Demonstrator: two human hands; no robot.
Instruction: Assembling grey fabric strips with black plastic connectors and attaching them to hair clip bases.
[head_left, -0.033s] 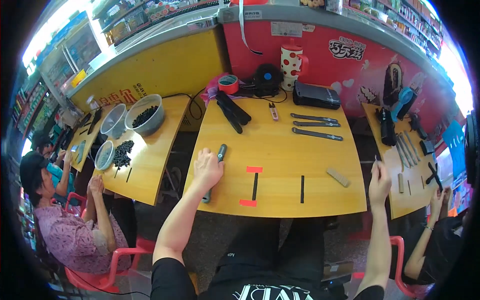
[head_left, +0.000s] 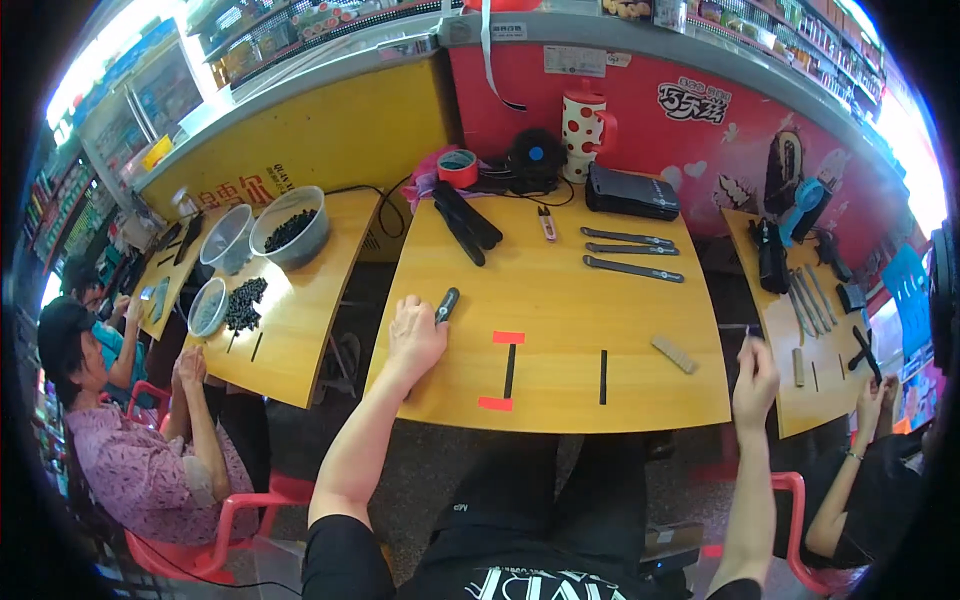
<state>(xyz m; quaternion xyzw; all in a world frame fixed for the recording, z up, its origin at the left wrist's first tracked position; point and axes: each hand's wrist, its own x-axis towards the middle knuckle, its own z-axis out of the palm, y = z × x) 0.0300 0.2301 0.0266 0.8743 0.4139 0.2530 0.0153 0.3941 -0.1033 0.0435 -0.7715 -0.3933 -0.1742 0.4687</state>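
Note:
My left hand (head_left: 416, 338) is closed over a dark grey strip (head_left: 447, 303) at the left side of the table. The strip's rounded upper end sticks out past my fingers; the rest is hidden under my hand and forearm. My right hand (head_left: 755, 385) is raised at the table's right edge, with fingers pinched on a thin dark stick-like piece (head_left: 735, 327) too small to name. Between my hands, a black line (head_left: 510, 371) runs between two red tape pieces (head_left: 509, 338). Further right are a second black line (head_left: 603, 377) and a beige ridged block (head_left: 673, 355).
Behind lie several grey strips (head_left: 632, 268), black straps (head_left: 467, 222), a small pink tool (head_left: 547, 224), a black case (head_left: 632, 191), red tape (head_left: 458, 168) and a dotted cup (head_left: 583, 130). On the left table stand tubs (head_left: 290, 228) of black pieces. People sit at both sides.
The thin piece in my right hand has tilted and now points left. The grey strip under my left hand has turned slightly, and its lower end is now hidden.

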